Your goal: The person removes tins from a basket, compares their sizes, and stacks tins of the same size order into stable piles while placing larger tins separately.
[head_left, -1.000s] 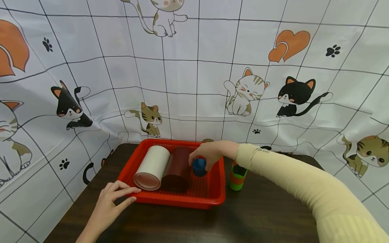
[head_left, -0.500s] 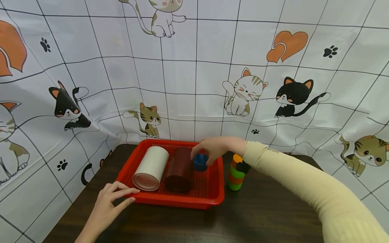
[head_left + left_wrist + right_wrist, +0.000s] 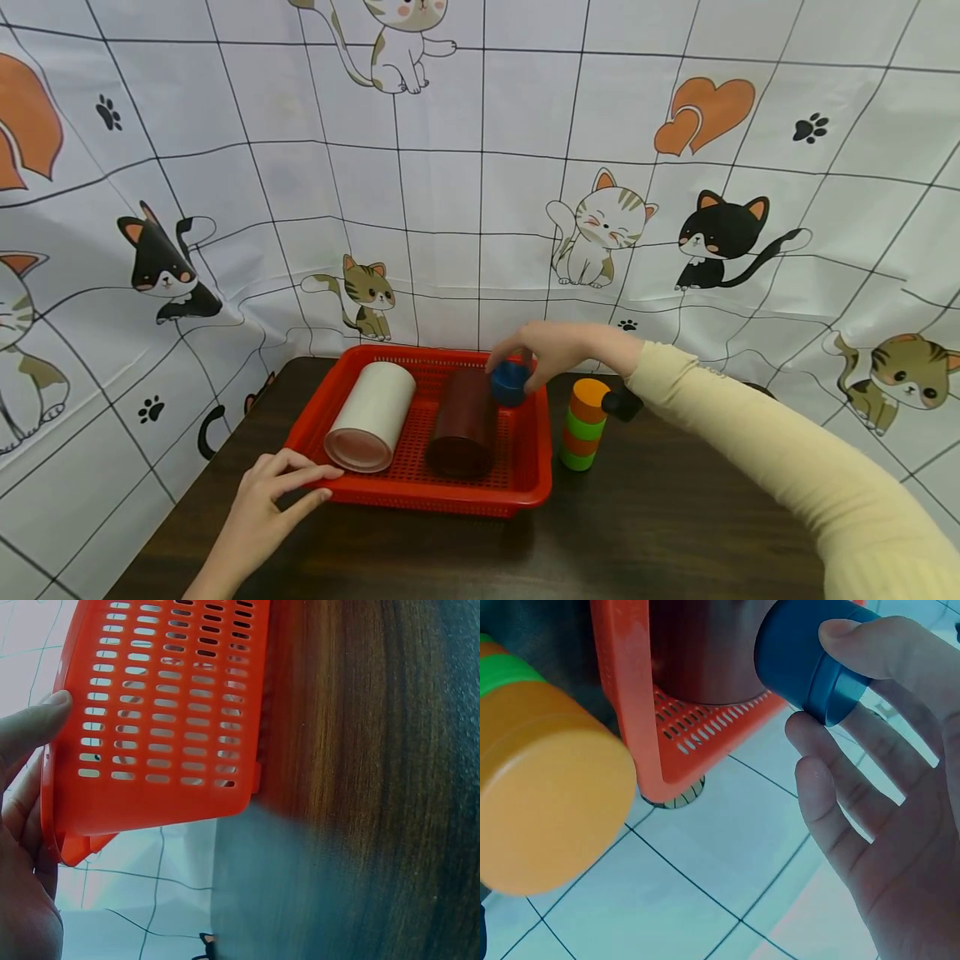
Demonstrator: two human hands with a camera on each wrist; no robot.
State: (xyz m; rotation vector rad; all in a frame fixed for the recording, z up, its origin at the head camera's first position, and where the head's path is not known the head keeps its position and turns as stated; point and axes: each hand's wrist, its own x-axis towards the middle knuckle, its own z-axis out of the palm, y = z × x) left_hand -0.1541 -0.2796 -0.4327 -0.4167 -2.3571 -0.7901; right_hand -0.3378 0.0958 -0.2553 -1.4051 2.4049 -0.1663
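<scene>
A red plastic basket (image 3: 420,492) with slotted sides stands on the dark table. My left hand (image 3: 262,508) pinches its near left rim; in the left wrist view the thumb (image 3: 37,724) presses the outer face. My right hand (image 3: 558,354) holds a small blue cylinder (image 3: 510,382) between thumb and fingertips, raised over the basket's far right part. In the right wrist view the blue cylinder (image 3: 810,656) has a glossier, lighter end band. Inside the basket lie a white cylinder (image 3: 373,408) on the left and a maroon cylinder (image 3: 463,421) beside the blue one.
An upright orange and green banded cylinder (image 3: 581,429) stands just right of the basket, close under my right wrist. The dark wooden table (image 3: 660,517) extends in front and to the right. A cat-print sheet (image 3: 450,208) hangs behind.
My right hand has lifted the blue cylinder and moved it back and rightward. The maroon cylinder has shifted right, away from the white one. The left hand stays on the rim.
</scene>
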